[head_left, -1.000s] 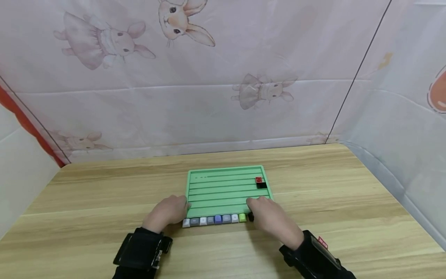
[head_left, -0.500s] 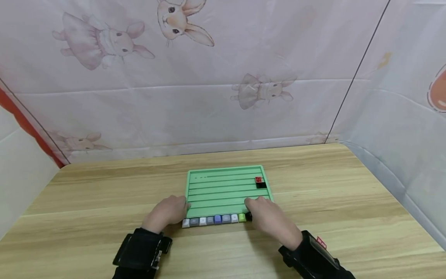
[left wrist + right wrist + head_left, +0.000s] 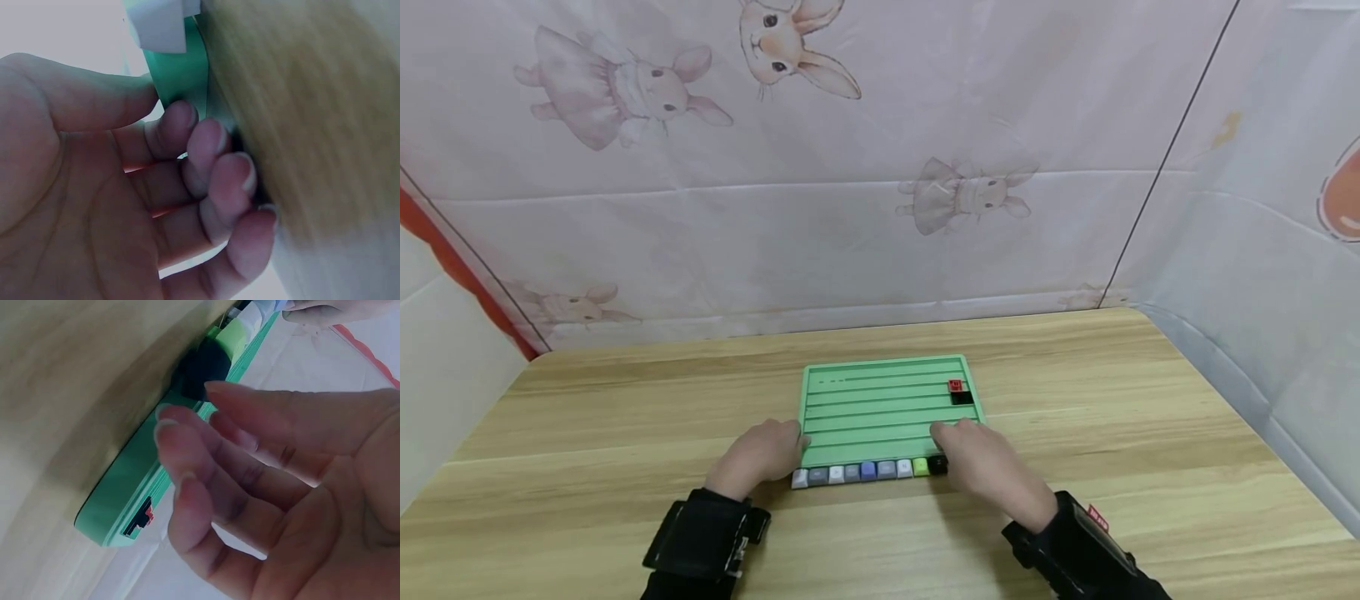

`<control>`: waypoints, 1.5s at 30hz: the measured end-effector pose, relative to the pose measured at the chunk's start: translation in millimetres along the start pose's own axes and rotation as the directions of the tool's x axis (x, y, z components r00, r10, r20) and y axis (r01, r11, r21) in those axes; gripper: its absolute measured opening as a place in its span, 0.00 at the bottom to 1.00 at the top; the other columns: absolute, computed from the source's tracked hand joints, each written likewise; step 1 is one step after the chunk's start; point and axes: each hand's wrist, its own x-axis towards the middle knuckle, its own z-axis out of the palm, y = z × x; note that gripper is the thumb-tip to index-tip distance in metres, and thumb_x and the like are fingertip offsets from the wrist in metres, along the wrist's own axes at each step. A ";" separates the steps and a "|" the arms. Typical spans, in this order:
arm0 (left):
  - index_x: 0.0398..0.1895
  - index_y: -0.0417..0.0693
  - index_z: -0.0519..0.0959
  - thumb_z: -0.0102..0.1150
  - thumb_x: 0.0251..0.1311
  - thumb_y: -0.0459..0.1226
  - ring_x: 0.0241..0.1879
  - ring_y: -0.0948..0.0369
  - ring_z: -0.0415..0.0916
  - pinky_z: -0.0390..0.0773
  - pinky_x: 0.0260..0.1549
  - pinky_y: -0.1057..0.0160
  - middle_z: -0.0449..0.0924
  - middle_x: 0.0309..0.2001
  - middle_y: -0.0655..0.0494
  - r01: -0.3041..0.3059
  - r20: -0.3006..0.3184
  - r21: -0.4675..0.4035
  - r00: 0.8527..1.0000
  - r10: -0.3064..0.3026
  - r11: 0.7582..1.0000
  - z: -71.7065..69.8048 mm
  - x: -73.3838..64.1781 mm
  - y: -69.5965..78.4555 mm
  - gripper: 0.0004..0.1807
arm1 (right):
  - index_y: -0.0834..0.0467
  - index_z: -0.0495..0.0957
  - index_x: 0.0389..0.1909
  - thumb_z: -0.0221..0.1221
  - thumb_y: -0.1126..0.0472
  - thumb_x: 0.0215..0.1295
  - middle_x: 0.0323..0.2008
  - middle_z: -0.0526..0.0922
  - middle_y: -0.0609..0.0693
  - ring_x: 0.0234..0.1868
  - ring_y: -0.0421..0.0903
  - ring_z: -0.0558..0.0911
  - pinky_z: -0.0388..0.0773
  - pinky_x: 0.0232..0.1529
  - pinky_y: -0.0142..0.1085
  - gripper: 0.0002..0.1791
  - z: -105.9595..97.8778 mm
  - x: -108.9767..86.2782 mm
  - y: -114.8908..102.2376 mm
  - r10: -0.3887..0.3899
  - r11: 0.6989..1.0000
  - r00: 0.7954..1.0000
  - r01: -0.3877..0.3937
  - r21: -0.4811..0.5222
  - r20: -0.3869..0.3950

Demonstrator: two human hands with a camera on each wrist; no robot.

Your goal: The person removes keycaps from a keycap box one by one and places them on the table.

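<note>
A light-green ridged tray (image 3: pixel 872 414) rests on the wooden table. Along its front edge runs a row of keycaps (image 3: pixel 868 472): white, grey, blue, lime-green, and a black keycap (image 3: pixel 937 465) at the right end. My left hand (image 3: pixel 763 452) pinches the tray's left front corner between thumb and curled fingers, beside a white keycap (image 3: pixel 164 25). The right hand (image 3: pixel 981 458) is at the right front of the tray, fingers loosely curled. In the right wrist view its thumb tip is right at the black keycap (image 3: pixel 206 367), with a gap between thumb and index finger.
Near the tray's right edge sit a red keycap (image 3: pixel 955 386) and a dark keycap (image 3: pixel 962 398). The wooden table (image 3: pixel 625 400) extends around the tray. Behind it stands a rabbit-print cloth wall (image 3: pixel 820 250), with pale cloth on either side.
The black keycap moves slightly left, up to the lime-green one. The right hand goes left a little, then back right, uncovering more of the black keycap. The left hand stays put.
</note>
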 end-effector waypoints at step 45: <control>0.27 0.41 0.70 0.42 0.65 0.36 0.17 0.58 0.63 0.65 0.21 0.61 0.62 0.17 0.53 0.003 0.005 -0.004 1.000 -0.003 1.000 1.9 0.9 -1.5 0.11 | 0.64 0.74 0.29 0.59 0.72 0.51 0.25 0.77 0.55 0.23 0.44 0.71 0.75 0.25 0.38 0.04 -31.5 -4.3 8.2 0.118 0.991 0.989 -0.112 0.069 -0.087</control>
